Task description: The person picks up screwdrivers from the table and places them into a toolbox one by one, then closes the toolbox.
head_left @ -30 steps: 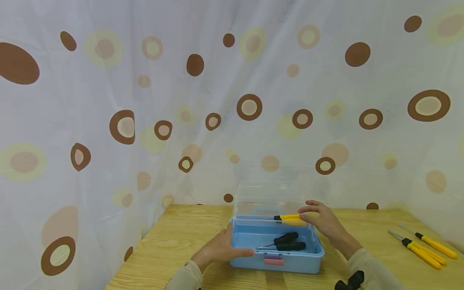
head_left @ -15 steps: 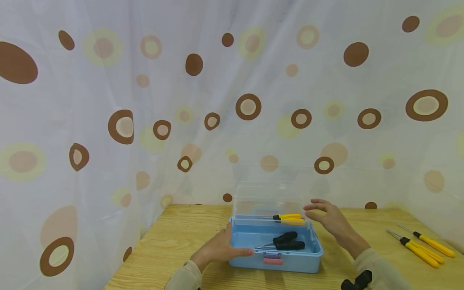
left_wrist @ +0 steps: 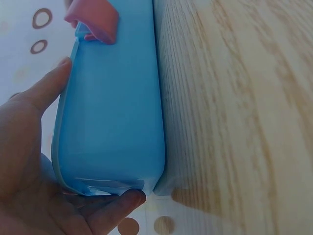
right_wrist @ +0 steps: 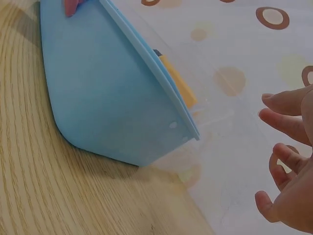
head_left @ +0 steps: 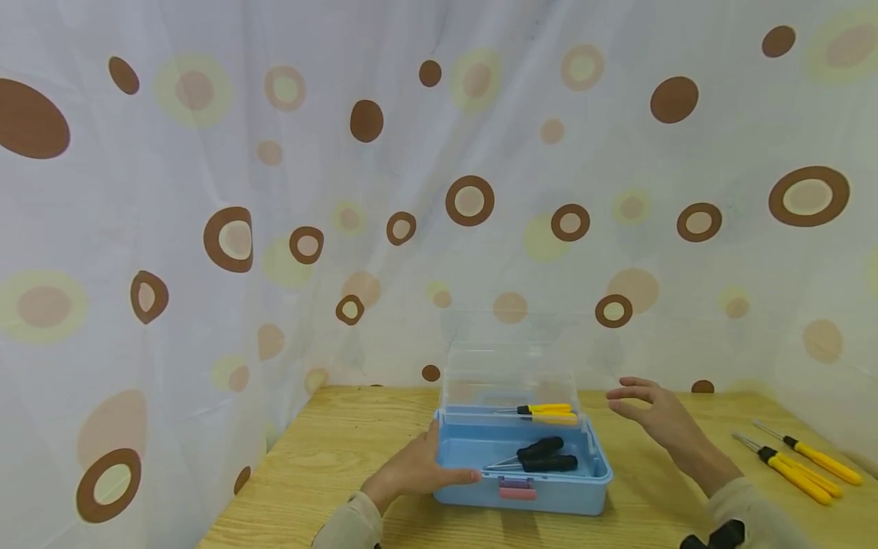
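My left hand point(head_left: 417, 467) holds the left front corner of a light blue plastic toolbox point(head_left: 559, 499), its thumb along the front rim and fingers against the end wall point(left_wrist: 115, 171). The clear lid point(head_left: 507, 366) stands raised at the back. Two black-handled screwdrivers point(head_left: 542, 463) lie inside near the front. Yellow-handled screwdrivers point(head_left: 552, 409) lie at the back by the lid; in the right wrist view one yellow handle point(right_wrist: 178, 83) shows above the rim. My right hand point(head_left: 658, 419) hovers right of the box, holding nothing, fingers loosely bent and apart.
More yellow-handled screwdrivers point(head_left: 799, 476) lie on the wooden table point(head_left: 329, 457) at the right. A pink latch point(head_left: 517, 493) sits on the box's front. A dotted curtain point(head_left: 384, 168) hangs behind and to the left.
My right hand has moved away from the yellow-handled screwdrivers, out to the right of the box. The left hand and the toolbox have stayed in place.
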Available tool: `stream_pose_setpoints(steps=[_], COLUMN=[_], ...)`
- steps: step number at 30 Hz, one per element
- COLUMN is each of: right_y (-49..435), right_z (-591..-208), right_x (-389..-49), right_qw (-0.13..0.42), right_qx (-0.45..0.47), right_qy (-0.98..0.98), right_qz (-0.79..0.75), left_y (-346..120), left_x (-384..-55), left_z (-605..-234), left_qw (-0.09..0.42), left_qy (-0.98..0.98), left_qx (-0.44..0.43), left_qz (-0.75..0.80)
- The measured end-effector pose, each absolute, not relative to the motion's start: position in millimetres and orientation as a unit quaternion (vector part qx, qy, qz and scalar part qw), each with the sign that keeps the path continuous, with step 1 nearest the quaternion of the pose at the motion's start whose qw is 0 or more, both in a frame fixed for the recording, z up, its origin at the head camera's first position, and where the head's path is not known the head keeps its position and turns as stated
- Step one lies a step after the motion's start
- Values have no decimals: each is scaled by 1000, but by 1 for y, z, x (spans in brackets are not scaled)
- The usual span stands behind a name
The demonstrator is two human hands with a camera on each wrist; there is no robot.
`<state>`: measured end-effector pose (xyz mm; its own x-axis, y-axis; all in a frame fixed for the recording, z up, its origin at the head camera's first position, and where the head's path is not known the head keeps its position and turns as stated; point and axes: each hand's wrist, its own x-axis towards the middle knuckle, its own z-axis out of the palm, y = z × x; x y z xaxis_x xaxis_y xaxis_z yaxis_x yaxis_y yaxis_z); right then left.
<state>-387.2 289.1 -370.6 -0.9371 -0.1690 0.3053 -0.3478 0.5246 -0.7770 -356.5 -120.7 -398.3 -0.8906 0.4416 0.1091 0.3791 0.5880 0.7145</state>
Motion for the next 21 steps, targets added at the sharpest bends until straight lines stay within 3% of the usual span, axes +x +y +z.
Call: stream_pose_setpoints(steps=[21], right_y=[351], right_z=[-368], right_x=[-376], right_qw=[82], right_qx=[136], right_qy=[-864], right_qz=[478], left_y=[-121], left_x=[-359], left_z=[-399], left_qw=[40], left_qy=[892], left_qx=[226], left_qz=[390])
